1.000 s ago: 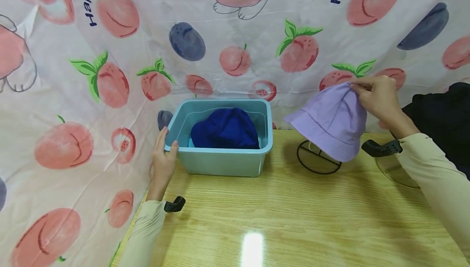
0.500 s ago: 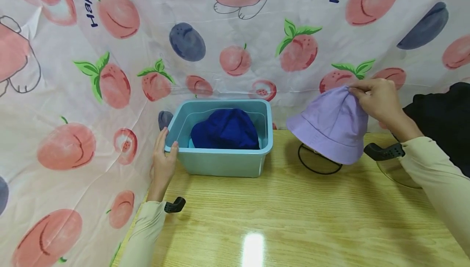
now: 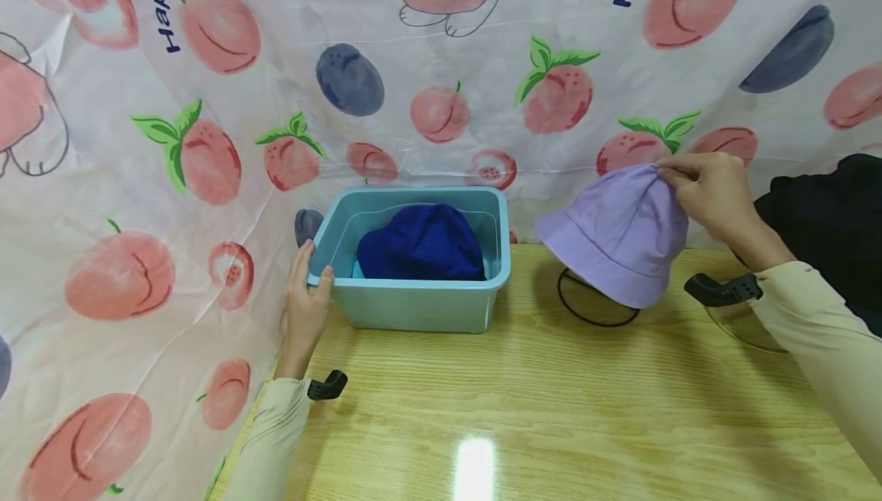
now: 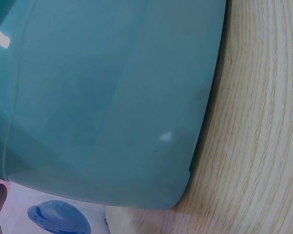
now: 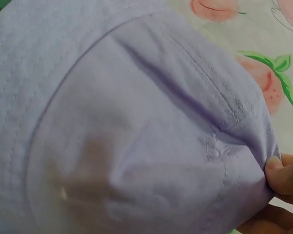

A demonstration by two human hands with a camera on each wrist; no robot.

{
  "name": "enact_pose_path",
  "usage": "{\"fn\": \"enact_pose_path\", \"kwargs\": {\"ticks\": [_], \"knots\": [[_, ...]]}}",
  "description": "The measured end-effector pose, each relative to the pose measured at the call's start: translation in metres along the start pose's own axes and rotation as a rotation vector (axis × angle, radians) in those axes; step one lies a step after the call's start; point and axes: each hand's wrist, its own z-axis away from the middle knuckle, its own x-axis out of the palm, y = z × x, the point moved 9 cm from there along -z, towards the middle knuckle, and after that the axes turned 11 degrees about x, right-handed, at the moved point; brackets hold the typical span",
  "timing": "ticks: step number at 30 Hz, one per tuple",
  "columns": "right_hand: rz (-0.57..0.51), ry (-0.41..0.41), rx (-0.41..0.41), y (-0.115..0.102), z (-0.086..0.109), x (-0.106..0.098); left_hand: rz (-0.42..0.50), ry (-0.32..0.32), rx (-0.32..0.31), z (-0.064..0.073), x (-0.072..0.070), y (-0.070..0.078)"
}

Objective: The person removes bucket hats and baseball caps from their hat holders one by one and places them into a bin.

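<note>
My right hand pinches the crown of a lilac bucket hat between thumb and fingers, brim downward. The hat hangs over a round black wire stand and hides most of it. In the right wrist view, fingertips grip the hat's creased top. My left hand rests against the left front corner of a teal plastic bin, fingers fairly straight along its side and thumb at the front rim. Inside the bin lies a dark blue cap, with a bit of light blue showing beside it.
A black cloth-like item sits at the far right, above a thin gold-coloured ring base. Behind the wooden table hangs a fruit-print curtain, which also runs down the left side.
The right hand and the lilac hat have sunk slightly, and the hat now covers more of the wire stand. The left hand and the bin have stayed in place.
</note>
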Motion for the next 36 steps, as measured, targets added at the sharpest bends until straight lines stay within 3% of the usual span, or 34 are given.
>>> {"fn": "enact_pose_path", "kwargs": {"ticks": [9,20,28,36], "knots": [[-0.079,-0.122,0.135,0.021,-0.010,0.003,0.004,-0.007,-0.010,0.000,0.000,0.000],[-0.500,-0.261,0.247,0.042,-0.019,0.007,-0.005,-0.007,-0.007,0.000,0.000,0.000],[-0.563,-0.254,0.227,0.040,-0.015,-0.002,0.004,0.012,0.034,-0.002,0.000,0.002],[-0.518,-0.147,0.093,0.033,0.000,-0.014,0.016,0.011,0.029,-0.003,0.001,0.002]]}}
